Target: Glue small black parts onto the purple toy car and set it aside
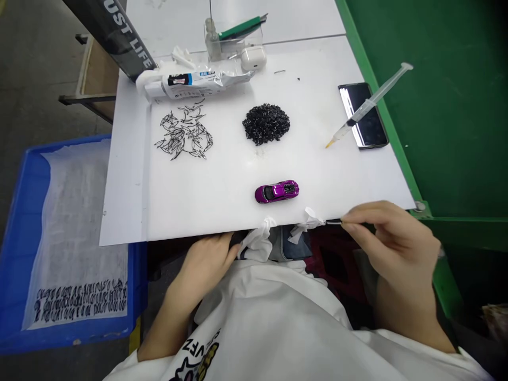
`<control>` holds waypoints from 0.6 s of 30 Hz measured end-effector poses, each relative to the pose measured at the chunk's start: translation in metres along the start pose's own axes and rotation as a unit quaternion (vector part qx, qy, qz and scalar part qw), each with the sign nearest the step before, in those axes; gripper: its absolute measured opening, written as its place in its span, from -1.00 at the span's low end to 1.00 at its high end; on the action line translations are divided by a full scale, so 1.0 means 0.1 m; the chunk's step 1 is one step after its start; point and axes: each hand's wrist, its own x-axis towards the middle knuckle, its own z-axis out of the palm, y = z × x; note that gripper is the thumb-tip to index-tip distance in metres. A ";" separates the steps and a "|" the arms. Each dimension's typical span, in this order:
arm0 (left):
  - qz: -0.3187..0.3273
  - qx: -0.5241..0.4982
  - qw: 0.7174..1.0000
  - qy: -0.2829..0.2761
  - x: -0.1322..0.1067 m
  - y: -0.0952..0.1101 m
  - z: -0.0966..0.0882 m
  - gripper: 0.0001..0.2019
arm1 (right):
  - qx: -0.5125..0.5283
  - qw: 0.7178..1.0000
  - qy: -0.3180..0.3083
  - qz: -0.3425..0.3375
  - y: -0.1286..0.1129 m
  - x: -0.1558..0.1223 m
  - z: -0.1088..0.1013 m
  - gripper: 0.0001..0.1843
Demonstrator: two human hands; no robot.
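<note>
At the table's front edge, my right hand [391,243] pinches a thin, pale stick-like piece [333,222] between thumb and fingers; its exact kind is too small to tell. Beside its left end is a crumpled white tissue [308,221]. My left hand [210,262] is low at the same edge, its fingertips mostly hidden, its thumb close to another white tissue [260,241]. A purple toy car [277,191] lies on the white board [222,206] between the hands. Behind the car is a heap of small black pieces [265,124].
Thin black outline-shaped parts [184,132] are spread at left. A syringe [369,106] lies across a phone [369,135]. Behind are a silver-white packet [206,82], a white case [254,57] and a clear box [238,42]. A blue tray [18,222] stands lower left.
</note>
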 end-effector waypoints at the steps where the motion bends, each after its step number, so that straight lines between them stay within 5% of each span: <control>1: 0.043 0.029 0.999 -0.010 -0.04 0.03 -0.11 -0.77 | 0.008 1.000 0.008 0.004 0.03 0.05 0.03 -0.78; 3: 0.146 0.006 0.989 -0.007 -0.06 0.13 -0.29 -0.81 | 0.028 1.000 0.006 0.012 0.07 0.18 0.12 -0.83; 7: 0.215 0.015 0.958 0.191 0.25 0.34 -0.40 -0.85 | 0.087 0.995 -0.035 0.020 0.13 0.43 0.30 -0.92; 12: 0.198 0.040 0.965 0.168 0.69 0.40 -0.34 -0.73 | 0.170 0.972 -0.134 0.094 0.17 0.65 0.43 -0.91; 18: 0.145 -0.086 0.977 0.132 0.67 0.34 -0.39 -0.75 | 0.257 0.939 -0.169 0.155 0.20 0.72 0.52 -0.89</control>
